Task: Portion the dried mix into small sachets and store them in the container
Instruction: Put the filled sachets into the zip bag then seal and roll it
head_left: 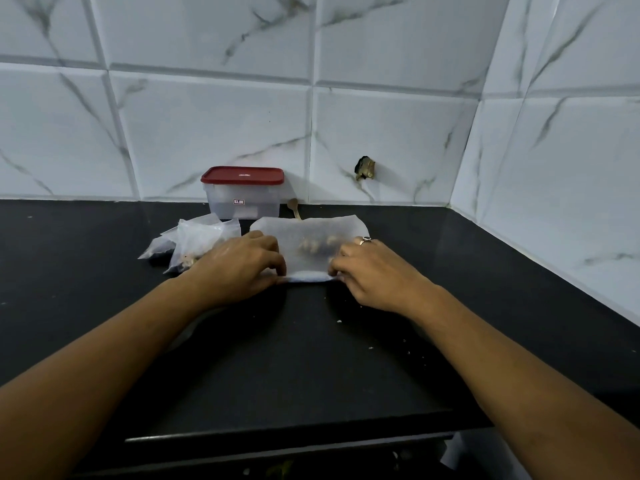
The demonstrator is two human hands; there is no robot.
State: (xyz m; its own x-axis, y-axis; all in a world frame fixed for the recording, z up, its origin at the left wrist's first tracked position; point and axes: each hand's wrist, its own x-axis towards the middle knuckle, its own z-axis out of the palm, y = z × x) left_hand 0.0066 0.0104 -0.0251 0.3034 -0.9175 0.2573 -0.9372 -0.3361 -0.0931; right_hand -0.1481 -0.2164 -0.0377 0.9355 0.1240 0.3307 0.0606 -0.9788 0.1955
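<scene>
**Black stone, thin paper: a fold that could spill**

Black counter carried everything, with the work gathered near its back edge. The container stood against the wall at that back edge, its red lid on, so nothing could be stored until it was opened. Just in front and to its left lay crumpled plastic bags with dark mix in them. Beside these, at the middle of the back edge, lay the translucent sachet paper, a small heap of dried mix showing through it.

The left hand and right hand each had fingers curled and clamped on the paper's near edge, one at each end. A wooden spoon lay behind the paper, and pale crumbs dotted the counter nearer the front edge.

The likely risk was an uneven pull: one hand lifting higher would probably tip the heap toward an open side and scatter it. A hard tug might also tear so thin a paper.
</scene>
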